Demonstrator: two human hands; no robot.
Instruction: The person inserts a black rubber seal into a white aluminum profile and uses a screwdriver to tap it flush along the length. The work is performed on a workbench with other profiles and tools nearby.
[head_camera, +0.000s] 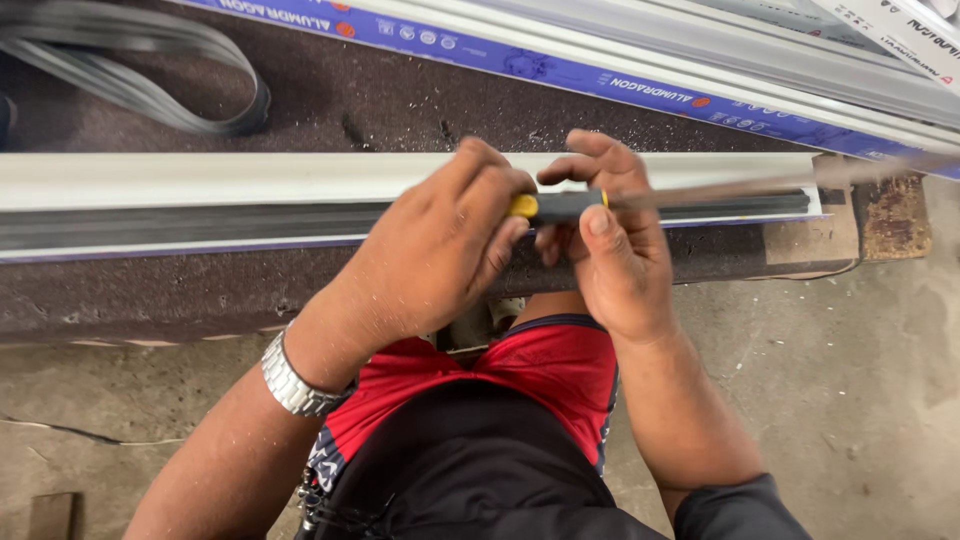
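Both hands meet over the middle of the long white aluminium window profile (200, 180), which lies flat along the dark felt-covered desk (200, 290) so its open channel faces up at me.

My left hand (440, 250), the one with the steel link wristwatch (293, 380), is closed around the yellow butt of the black-and-yellow-handled screwdriver (555, 206). Palm sits over the end, likely so I can push along the tool's axis.

My right hand (610, 250) is wrapped on the black part of the same handle just ahead of the left, thumb on top, fingers partly spread. It looks like the steering hand. So: hands together, both clamped on the one tool, nearly touching each other.

The thin grey metal shaft (720, 188) runs out to the right, low over the profile and nearly parallel to it. It is blurred; I cannot tell where the tip ends or whether it touches the black rubber gasket strip (150, 225) seated in the channel.

Nearby:
- loose coil of black rubber seal (150, 80) at the far left of the desk, well apart from the hands;
- more profiles wrapped in blue printed film (560, 70) stacked behind;
- metal swarf scattered on the felt;
- concrete floor (850, 400) below.
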